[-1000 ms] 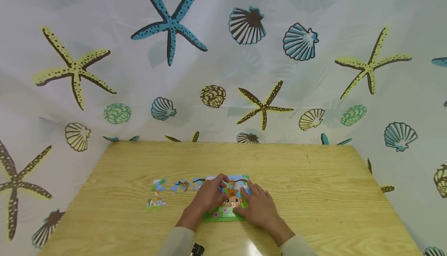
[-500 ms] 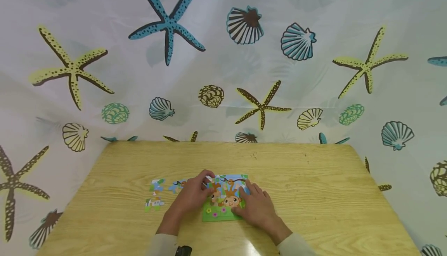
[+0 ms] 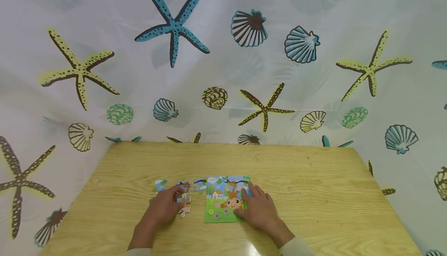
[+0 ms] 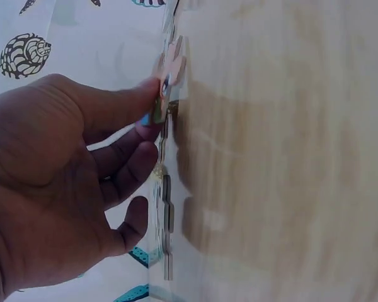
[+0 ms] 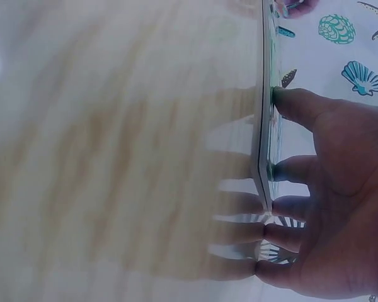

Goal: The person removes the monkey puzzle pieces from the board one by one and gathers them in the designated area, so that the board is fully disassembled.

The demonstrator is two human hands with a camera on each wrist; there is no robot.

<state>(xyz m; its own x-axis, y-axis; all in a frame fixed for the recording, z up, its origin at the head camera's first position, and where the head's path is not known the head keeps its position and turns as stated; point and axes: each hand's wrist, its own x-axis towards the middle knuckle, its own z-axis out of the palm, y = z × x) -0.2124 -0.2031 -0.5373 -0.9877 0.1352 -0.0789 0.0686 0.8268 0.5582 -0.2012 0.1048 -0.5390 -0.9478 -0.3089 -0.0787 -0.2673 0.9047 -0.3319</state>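
Note:
My left hand (image 3: 163, 207) pinches a jigsaw piece (image 3: 186, 206) between thumb and fingers, to the left of the puzzle board (image 3: 217, 220). In the left wrist view this piece (image 4: 170, 78) is tipped up from the tabletop, and the other fingers curl loosely below it. The square board carries a picture of a monkey, a house and flowers. My right hand (image 3: 260, 209) lies over its right side with fingers spread. In the right wrist view, the thumb (image 5: 296, 104) and index finger touch the board's face, while the other fingertips reach past its corner to the table.
A loose piece (image 3: 200, 186) lies just left of the board, with another (image 3: 183, 185) beyond the left hand. A blue-green piece (image 3: 161, 184) is farther left. The wooden table (image 3: 335, 198) meets a hanging cloth (image 3: 223, 128) printed with shells and starfish.
My left hand has moved left off the board, taking a jigsaw piece with it. The board's left part is now uncovered. My right hand has stayed on the right side.

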